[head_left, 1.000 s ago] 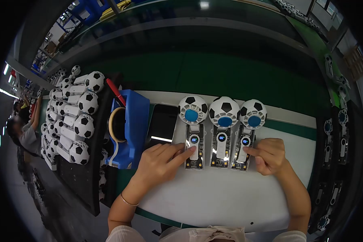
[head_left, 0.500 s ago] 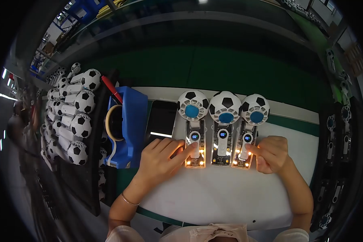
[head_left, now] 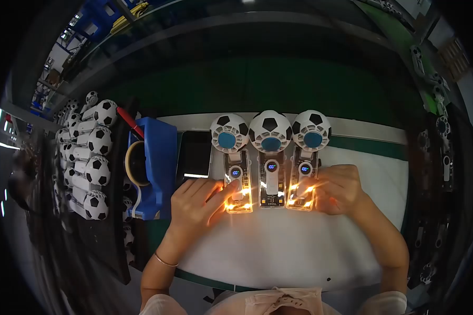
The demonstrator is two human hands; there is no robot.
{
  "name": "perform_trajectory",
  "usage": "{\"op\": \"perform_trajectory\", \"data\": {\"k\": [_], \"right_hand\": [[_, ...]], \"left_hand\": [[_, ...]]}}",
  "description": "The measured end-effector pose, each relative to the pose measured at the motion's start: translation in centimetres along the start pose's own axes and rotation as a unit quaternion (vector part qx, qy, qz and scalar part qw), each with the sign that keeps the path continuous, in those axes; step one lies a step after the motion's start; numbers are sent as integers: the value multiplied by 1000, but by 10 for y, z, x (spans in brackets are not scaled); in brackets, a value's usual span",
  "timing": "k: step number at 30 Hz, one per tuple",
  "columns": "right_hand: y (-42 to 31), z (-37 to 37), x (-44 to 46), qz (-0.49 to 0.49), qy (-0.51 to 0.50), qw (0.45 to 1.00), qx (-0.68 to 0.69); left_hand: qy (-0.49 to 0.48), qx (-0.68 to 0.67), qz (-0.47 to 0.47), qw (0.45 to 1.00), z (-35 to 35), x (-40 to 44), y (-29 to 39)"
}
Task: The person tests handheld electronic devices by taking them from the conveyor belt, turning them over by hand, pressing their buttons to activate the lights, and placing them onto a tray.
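Three soccer-ball devices lie side by side, each with a ball head, a blue disc, a clear handle over a circuit board and a small lit display. My left hand point(head_left: 195, 203) rests beside the left device point(head_left: 229, 134), one finger reaching onto its white button strip. My right hand point(head_left: 337, 189) is at the right device point(head_left: 311, 129), mostly curled, with a finger at its strip, partly blurred. Orange lights glow brightly in these two handles. Between them, the middle device point(head_left: 270, 181) has its display lit and is untouched.
A blue tape dispenser point(head_left: 160, 168) with a red pen point(head_left: 130, 122) stands left of a dark phone point(head_left: 195, 153). Stacked soccer-ball devices point(head_left: 96, 170) fill the left side, and more parts point(head_left: 443, 126) line the right rack. White sheeting point(head_left: 299, 247) covers the worktop.
The view has shifted, so the devices and both hands appear farther left. Orange lights in the left and right handles look brighter. Both hands remain at the same two devices.
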State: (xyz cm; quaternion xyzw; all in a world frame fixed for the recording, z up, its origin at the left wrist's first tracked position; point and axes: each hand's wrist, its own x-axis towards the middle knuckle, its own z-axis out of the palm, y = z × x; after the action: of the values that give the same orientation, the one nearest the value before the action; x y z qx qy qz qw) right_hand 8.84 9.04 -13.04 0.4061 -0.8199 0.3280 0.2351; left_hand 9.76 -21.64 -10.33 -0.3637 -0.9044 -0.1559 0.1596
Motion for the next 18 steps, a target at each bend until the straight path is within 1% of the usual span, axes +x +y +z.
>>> {"op": "perform_trajectory", "data": {"k": [3, 4, 5, 9, 13, 15, 16, 17, 18], "right_hand": [[-4, 0, 0, 5, 9, 1000, -8], [-5, -3, 2, -2, -2, 1000, -28], [-5, -4, 3, -11, -14, 999, -48], [-2, 0, 3, -14, 16, 999, -27], [-4, 0, 3, -1, 8, 1000, -25], [-4, -4, 4, 12, -49, 998, -37], [-2, 2, 1, -3, 0, 999, -32], [1, 8, -2, -19, 47, 998, -28], [0, 8, 0, 14, 39, 999, 1]], "left_hand": [[39, -2, 10, 999, 6, 1, -1], [49, -1, 12, 999, 6, 0, -1], [49, 1, 13, 999, 6, 1, -1], [35, 4, 16, 999, 3, 1, 1], [1, 38, 10, 999, 0, 2, 5], [20, 19, -3, 1000, 0, 4, 8], [33, 16, 8, 999, 3, 3, 6], [25, 16, 7, 1000, 4, 1, 5], [15, 16, 6, 1000, 4, -4, 2]]}}
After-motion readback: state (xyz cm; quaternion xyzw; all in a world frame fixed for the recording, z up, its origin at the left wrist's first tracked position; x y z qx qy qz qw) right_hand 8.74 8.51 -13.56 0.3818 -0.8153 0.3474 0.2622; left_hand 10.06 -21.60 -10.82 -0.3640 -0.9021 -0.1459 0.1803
